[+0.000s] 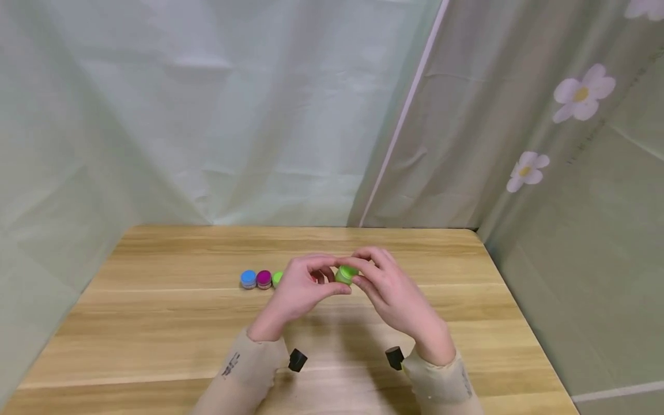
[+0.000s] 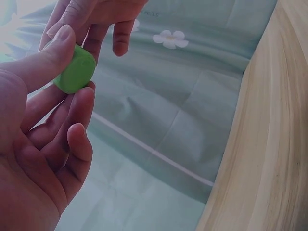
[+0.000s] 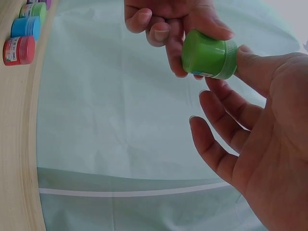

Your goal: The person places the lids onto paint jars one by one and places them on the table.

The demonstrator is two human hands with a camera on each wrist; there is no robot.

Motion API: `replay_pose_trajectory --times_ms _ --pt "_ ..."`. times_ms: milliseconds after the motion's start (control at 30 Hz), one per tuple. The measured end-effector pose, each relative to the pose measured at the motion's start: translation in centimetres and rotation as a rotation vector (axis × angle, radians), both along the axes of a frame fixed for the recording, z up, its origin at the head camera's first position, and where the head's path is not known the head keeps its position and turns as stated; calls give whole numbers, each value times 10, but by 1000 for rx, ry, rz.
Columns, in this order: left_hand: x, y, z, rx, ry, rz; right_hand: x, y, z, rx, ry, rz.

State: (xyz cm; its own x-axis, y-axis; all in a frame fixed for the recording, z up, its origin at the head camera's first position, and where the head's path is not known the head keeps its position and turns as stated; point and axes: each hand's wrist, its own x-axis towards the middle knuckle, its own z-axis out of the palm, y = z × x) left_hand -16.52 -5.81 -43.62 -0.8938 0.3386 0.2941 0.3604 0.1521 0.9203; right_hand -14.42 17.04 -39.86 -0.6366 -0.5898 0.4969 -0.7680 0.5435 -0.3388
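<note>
A small green jar (image 1: 343,275) is held up between both hands above the table. My left hand (image 1: 303,288) pinches the jar's body between thumb and fingers, its other fingers loosely bent. On the opposite side, my right hand (image 1: 391,291) has thumb and forefinger at the jar's ribbed end. The right wrist view shows this green jar (image 3: 208,54) lying tilted on its side, with a sliver of label underneath. In the left wrist view the left thumb covers part of the jar (image 2: 77,72).
On the wooden table (image 1: 171,334), a blue jar (image 1: 248,279), a purple jar (image 1: 264,279) and another green jar (image 1: 277,279) stand in a row. A red jar (image 3: 19,50) stands in the row too. Pale curtains (image 1: 259,115) hang behind the table.
</note>
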Motion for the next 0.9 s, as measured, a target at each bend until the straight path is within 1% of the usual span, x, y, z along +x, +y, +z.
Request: replay_pose_trajectory --times_ms 200,567,900 --pt "-1 1 -1 -4 6 -4 0 1 0 4 -14 -9" --pt "-4 1 3 10 34 -4 -2 -1 5 -4 -8 -5" --pt "-1 1 -3 4 12 -5 -1 1 -2 4 -23 -3"
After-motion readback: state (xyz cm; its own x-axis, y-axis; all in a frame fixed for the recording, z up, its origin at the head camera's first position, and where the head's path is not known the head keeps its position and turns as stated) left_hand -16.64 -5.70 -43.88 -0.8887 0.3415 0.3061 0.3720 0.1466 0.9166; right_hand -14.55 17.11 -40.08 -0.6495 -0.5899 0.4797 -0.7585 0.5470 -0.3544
